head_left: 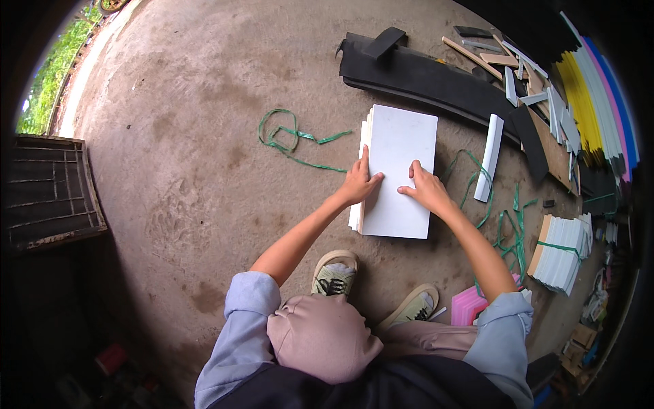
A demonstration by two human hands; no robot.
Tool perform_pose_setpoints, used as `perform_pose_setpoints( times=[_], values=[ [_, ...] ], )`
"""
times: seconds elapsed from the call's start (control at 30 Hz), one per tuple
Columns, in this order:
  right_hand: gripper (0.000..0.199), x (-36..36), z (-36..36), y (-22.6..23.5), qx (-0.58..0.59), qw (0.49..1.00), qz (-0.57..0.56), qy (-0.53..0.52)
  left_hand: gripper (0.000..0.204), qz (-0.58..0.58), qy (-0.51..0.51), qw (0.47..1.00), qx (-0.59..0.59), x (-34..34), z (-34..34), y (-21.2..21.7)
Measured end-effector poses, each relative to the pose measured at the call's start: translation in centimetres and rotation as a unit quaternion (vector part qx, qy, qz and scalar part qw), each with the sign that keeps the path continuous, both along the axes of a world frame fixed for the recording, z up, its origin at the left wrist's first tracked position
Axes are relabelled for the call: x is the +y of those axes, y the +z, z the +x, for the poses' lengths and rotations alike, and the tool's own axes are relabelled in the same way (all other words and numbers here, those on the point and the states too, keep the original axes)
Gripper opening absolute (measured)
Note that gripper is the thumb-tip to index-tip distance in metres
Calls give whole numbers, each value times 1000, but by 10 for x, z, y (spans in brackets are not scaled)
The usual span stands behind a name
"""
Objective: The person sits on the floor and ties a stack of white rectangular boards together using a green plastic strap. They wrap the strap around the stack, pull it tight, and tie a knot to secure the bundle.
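Observation:
A stack of white rectangular sheets (402,204) lies on the concrete floor in front of my feet, its layers showing along the left edge. My left hand (361,181) rests against that left edge, index finger stretched forward and thumb over the top sheet. On the top sheet lies my right hand (425,187), its thumb and index finger apart and nothing between them; its other fingers are partly hidden. Green plastic twine (294,136) loops over the floor left of the stack, and its end runs toward the stack. More green twine (492,178) lies to the right.
A long black sheet strip (422,71) lies beyond the stack. Right of it are a white strip (488,157), a heap of offcuts (545,102) and a tied white bundle (563,252). Pink pieces (467,305) lie near my right shoe (415,305). A dark metal grate (51,191) stands at left.

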State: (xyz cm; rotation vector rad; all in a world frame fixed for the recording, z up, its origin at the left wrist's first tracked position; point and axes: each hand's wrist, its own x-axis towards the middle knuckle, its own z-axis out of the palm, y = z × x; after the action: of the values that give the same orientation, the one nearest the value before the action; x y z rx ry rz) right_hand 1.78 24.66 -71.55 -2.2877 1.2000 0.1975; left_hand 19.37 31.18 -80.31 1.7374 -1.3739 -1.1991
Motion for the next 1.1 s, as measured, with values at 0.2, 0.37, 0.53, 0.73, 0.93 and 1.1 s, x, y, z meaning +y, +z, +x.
perform_pose_setpoints(
  times=[0.2,0.37,0.53,0.73,0.93,1.1],
  values=[
    [29,1,-2,19,5,996,55,-73,42,-146,-7,943,-299,32,70,-22],
    [23,-8,-27,27,-88,974,131,-164,37,-140,-17,908,-395,41,106,-36],
    [37,-5,-52,46,-120,863,346,-349,15,-139,-109,927,-330,31,116,-12],
    [28,-10,-94,83,-70,842,441,-302,24,-92,-117,920,-363,17,117,87],
    [30,-29,-83,120,-273,815,392,-328,27,-9,-85,981,-175,-20,95,180],
    [39,-17,-42,113,-355,800,428,-224,22,59,-115,978,163,-28,12,171]
  ],
)
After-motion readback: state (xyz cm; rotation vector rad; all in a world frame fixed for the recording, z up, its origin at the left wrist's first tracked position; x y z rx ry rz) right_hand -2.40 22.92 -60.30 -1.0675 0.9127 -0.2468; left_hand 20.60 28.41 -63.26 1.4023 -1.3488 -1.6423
